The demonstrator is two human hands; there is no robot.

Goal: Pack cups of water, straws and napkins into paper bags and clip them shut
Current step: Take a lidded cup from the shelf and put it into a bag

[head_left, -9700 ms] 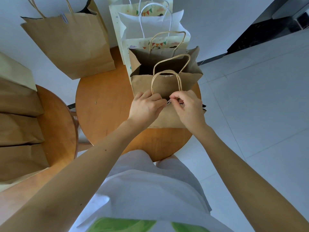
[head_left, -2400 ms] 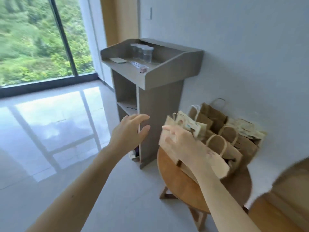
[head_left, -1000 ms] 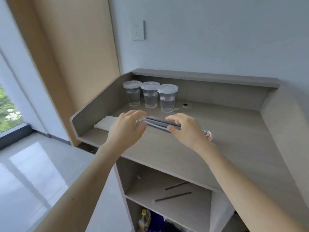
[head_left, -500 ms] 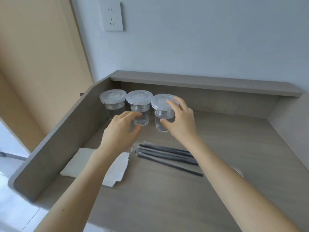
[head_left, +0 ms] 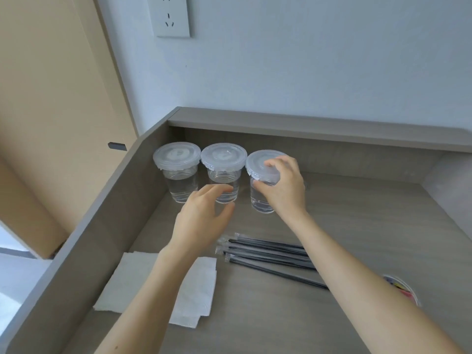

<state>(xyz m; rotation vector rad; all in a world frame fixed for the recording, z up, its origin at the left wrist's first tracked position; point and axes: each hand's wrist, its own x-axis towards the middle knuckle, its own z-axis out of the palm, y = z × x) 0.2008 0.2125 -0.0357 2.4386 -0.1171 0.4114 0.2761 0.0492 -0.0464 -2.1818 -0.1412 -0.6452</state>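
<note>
Three lidded clear cups of water stand in a row at the back of the grey counter: the left cup (head_left: pixel 178 172), the middle cup (head_left: pixel 223 169) and the right cup (head_left: pixel 260 180). My right hand (head_left: pixel 282 186) grips the right cup, fingers over its lid and thumb on its side. Just in front of the middle cup, my left hand (head_left: pixel 201 221) hovers with relaxed fingers, holding nothing. Several wrapped black straws (head_left: pixel 265 254) lie on the counter under my right forearm. White napkins (head_left: pixel 196 290) lie at the front left, partly under my left forearm.
The counter (head_left: pixel 357 226) has raised walls at the left, back and right. A small clear dish of coloured clips (head_left: pixel 403 290) sits at the right, partly behind my right arm. A wall socket (head_left: pixel 172 15) is above.
The view has closed in on the counter. My right hand has curled round the right cup's lid and side. My left hand stays in front of the middle cup.
</note>
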